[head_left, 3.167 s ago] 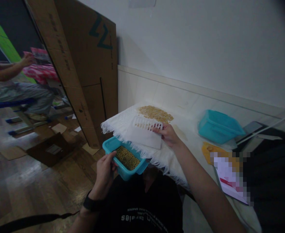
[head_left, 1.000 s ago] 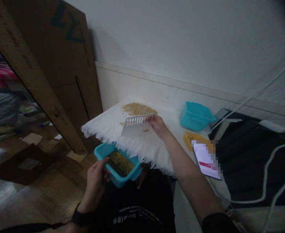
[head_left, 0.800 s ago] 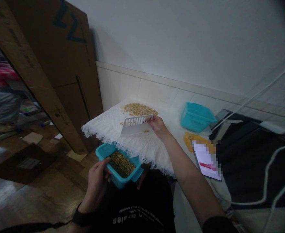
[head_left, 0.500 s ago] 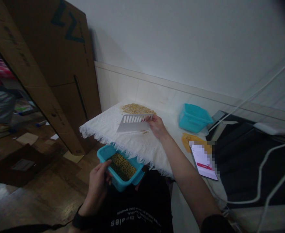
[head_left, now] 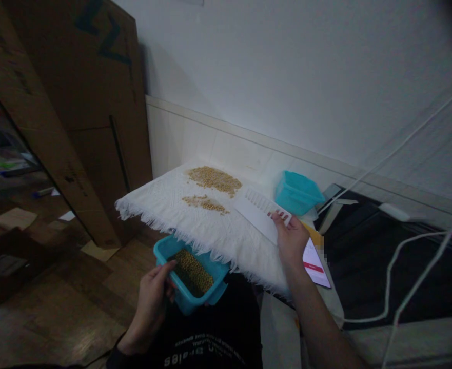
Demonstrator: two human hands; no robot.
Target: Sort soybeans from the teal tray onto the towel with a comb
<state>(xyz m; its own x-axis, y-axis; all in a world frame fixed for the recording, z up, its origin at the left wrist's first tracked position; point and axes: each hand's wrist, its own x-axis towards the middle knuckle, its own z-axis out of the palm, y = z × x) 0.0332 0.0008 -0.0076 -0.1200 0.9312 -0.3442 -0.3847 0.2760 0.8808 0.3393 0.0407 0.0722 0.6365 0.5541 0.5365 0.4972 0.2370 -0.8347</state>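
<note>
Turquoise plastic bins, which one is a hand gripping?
The bin of beans by the fringed cloth: the left hand grips its rim. The other bin stands farther back, held by neither hand.

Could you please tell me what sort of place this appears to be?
Probably a makeshift indoor work corner: bean-like grains lie on a fringed white cloth by a wall, a tall cardboard box stands nearby, and cardboard pieces lie on the wood-look floor.

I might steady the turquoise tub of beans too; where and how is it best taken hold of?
Probably clasp the turquoise tub from the right, by the lip jutting from its end: the left grip holds the left side, and the white fringed cloth hides part of the far rim.
</note>
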